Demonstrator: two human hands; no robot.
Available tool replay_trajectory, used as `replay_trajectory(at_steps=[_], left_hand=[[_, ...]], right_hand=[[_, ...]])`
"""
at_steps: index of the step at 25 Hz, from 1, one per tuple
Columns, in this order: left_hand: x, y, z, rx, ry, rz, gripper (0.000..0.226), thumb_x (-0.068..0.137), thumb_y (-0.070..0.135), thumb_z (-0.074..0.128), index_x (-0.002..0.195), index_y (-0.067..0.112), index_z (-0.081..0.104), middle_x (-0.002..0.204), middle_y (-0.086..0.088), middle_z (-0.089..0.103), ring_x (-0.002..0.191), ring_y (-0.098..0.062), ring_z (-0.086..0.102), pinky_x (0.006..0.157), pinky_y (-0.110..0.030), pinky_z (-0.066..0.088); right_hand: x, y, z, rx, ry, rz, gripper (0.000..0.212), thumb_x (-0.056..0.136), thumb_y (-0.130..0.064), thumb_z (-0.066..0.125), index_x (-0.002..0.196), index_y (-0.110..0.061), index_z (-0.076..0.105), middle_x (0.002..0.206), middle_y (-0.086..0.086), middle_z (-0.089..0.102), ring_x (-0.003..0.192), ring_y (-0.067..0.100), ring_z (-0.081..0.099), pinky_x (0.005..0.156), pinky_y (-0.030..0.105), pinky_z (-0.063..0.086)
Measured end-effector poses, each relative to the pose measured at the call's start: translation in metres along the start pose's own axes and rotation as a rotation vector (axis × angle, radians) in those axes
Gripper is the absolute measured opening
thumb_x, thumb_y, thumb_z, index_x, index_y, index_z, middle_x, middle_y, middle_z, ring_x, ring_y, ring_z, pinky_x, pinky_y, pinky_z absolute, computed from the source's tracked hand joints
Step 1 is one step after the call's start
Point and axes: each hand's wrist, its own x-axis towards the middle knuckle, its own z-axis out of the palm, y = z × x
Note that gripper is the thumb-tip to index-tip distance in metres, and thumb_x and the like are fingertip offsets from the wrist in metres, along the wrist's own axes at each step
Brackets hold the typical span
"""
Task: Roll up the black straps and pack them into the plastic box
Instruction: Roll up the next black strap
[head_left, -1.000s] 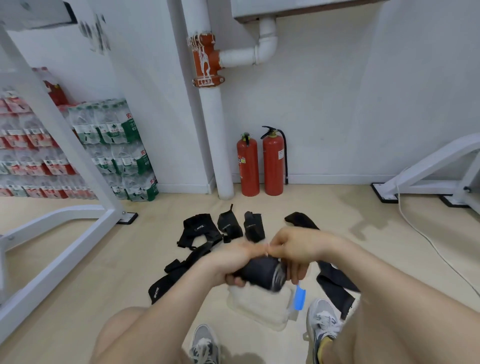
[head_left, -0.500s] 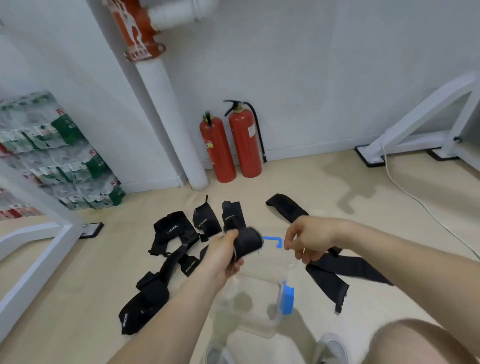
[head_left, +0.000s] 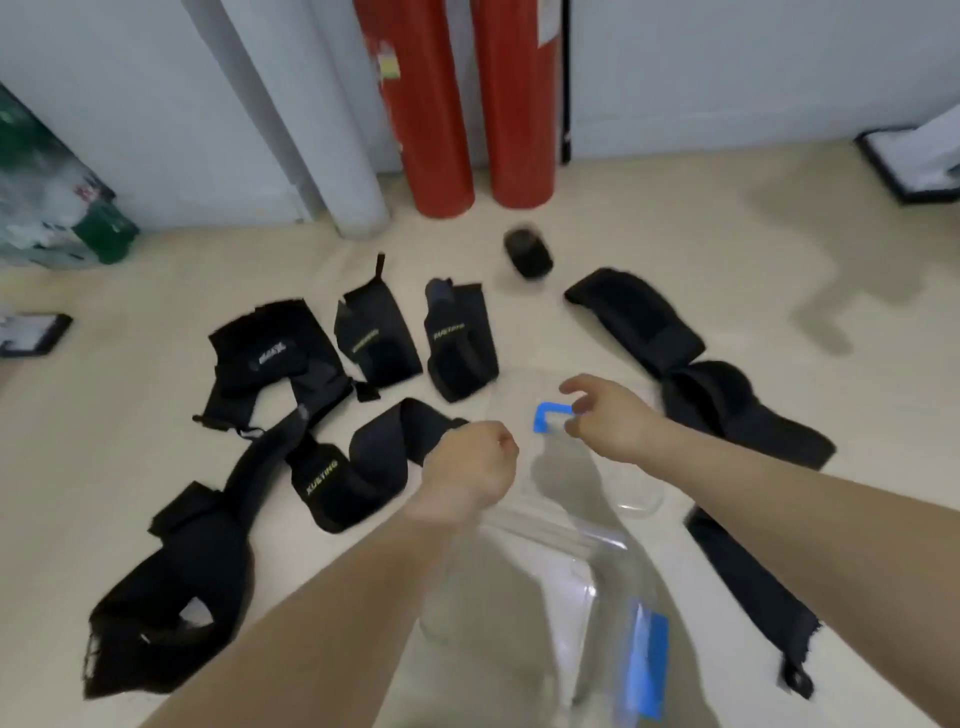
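Observation:
A rolled black strap (head_left: 527, 254) lies on the floor by itself, just in front of the red extinguishers. The clear plastic box (head_left: 524, 597) with blue latches (head_left: 549, 415) stands on the floor below my arms. My left hand (head_left: 470, 467) hovers over the box's left rim as a fist, and nothing shows in it. My right hand (head_left: 605, 418) is at the far blue latch, finger and thumb spread in a C around its end. Several unrolled black straps (head_left: 332, 473) lie to the left, and a long strap (head_left: 691, 374) lies to the right.
Two red fire extinguishers (head_left: 467, 114) and a white pipe (head_left: 322, 130) stand against the wall behind the straps. Packs of bottled water (head_left: 57, 202) sit at the far left. A white frame foot (head_left: 914, 161) rests at the far right.
The rolled strap has left my left hand and now lies on the floor near the extinguishers. My left hand has closed into an empty fist. My head has moved nearer and tilted down.

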Motion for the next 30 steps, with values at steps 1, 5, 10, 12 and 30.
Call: replay_trajectory(at_steps=[1,5,10,12,30], left_hand=[[0.006,-0.012,0.011,0.091,-0.025,-0.009,0.028,0.099,0.024,0.036,0.102,0.018,0.063,0.111,-0.003,0.066,0.102,-0.027,0.058,0.086,-0.038,0.047],[0.027,-0.045,0.017,0.011,-0.078,-0.033,0.026,0.099,0.024,0.038,0.078,0.017,0.05,0.084,-0.002,0.059,0.083,-0.025,0.054,0.072,-0.035,0.045],[0.082,-0.089,-0.008,-0.135,0.184,-0.125,0.047,0.092,0.025,0.056,0.139,0.025,0.047,0.138,-0.007,0.047,0.129,-0.03,0.041,0.101,-0.038,0.041],[0.099,-0.111,-0.009,-0.124,0.098,-0.205,0.068,0.088,0.03,0.061,0.148,0.027,0.03,0.146,-0.01,0.039,0.136,-0.035,0.034,0.108,-0.044,0.037],[0.09,-0.082,-0.144,-1.283,0.556,-0.211,0.031,0.093,0.003,0.063,0.118,0.022,0.068,0.103,0.005,0.072,0.106,-0.015,0.067,0.099,-0.036,0.053]], right_hand=[[0.016,-0.002,0.019,-0.003,-0.034,-0.008,0.05,0.095,-0.011,0.054,0.143,-0.02,0.044,0.118,0.006,0.057,0.096,0.022,0.056,0.085,0.03,0.048],[0.065,-0.019,0.066,-0.119,-0.136,-0.065,0.064,0.096,-0.017,0.054,0.153,-0.024,0.027,0.147,0.009,0.043,0.129,0.029,0.045,0.1,0.031,0.04],[0.122,-0.053,0.083,-0.382,-0.124,-0.166,0.077,0.09,-0.016,0.054,0.153,-0.041,0.019,0.161,0.01,0.012,0.148,0.032,0.002,0.116,0.04,0.026],[0.144,-0.065,0.09,-0.406,-0.156,-0.156,0.083,0.088,-0.018,0.056,0.153,-0.047,0.014,0.163,0.01,0.002,0.148,0.034,-0.004,0.118,0.044,0.024],[0.058,-0.142,-0.007,0.958,-0.099,0.037,0.037,0.091,0.014,0.049,0.107,-0.012,0.071,0.109,0.01,0.073,0.098,0.027,0.069,0.075,0.035,0.06]])
